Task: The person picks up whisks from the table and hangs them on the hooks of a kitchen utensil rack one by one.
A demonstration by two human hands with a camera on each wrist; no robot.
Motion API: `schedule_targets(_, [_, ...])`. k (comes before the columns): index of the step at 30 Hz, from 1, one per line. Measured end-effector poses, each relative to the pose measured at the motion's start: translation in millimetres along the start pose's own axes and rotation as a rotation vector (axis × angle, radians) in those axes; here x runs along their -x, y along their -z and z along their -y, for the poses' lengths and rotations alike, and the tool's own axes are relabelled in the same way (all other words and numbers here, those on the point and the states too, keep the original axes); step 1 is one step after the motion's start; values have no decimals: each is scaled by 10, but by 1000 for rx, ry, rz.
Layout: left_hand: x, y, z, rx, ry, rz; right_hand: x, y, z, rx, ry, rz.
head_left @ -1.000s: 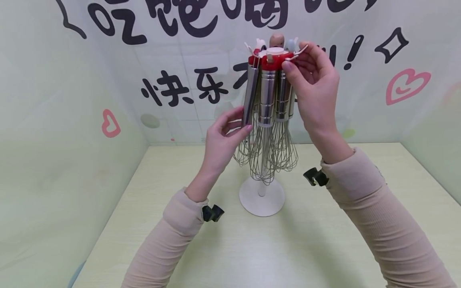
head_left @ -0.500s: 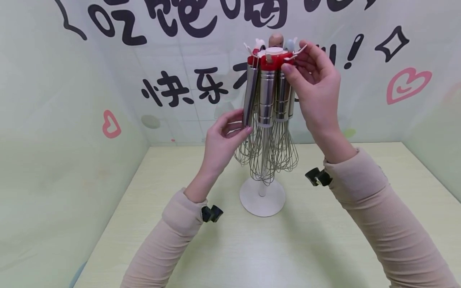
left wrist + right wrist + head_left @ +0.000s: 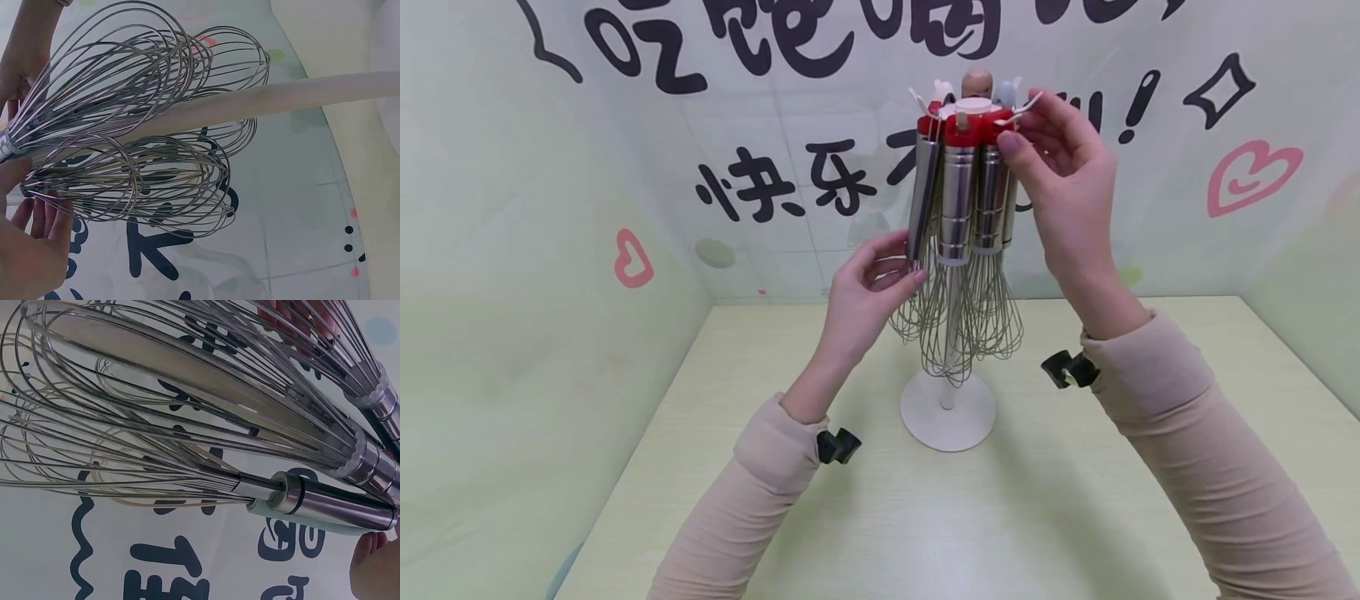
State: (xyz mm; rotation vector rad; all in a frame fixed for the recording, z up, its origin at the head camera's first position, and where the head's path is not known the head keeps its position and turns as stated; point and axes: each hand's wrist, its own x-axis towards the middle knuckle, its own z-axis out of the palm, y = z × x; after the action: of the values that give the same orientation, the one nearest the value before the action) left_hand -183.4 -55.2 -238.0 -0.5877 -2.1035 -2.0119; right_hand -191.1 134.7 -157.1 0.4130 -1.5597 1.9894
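Several whisks with steel handles and red tops hang from a white rotating rack (image 3: 946, 421), wire ends down. My left hand (image 3: 865, 292) pinches the lower end of the leftmost whisk (image 3: 922, 196), near where its wires begin. Up at the rack's top, my right hand (image 3: 1067, 179) is beside a red-topped whisk (image 3: 991, 200) and a white hook (image 3: 1028, 104). Its thumb is close to the red top, with a gap between thumb and index finger. In the right wrist view its fingers (image 3: 369, 544) lie by a steel handle (image 3: 337, 500).
The rack's round base stands on a pale wooden table (image 3: 887, 517). Behind it hangs a light cloth (image 3: 760, 275) with black lettering and pink hearts. Wire loops (image 3: 156, 69) crowd around the rack's pole (image 3: 300, 92).
My right hand has shifted slightly right, its thumb drawing away from the whisk's red top. My left hand keeps its pinch and has slid down a little. The whisks hang almost unchanged.
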Motion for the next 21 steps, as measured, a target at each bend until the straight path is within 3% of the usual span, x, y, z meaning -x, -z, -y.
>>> schedule_targets(7, [-6,42,5,-23,-6,-25,-1,113,-7,83,9,-15])
schedule_targets(13, [3,128,-20,-86,-48,-64,10,220,-13,148,-17,-37])
schedule_targets(21, [47,278,-66,-179,-50,-121,49,425,-51,509,-90,-43])
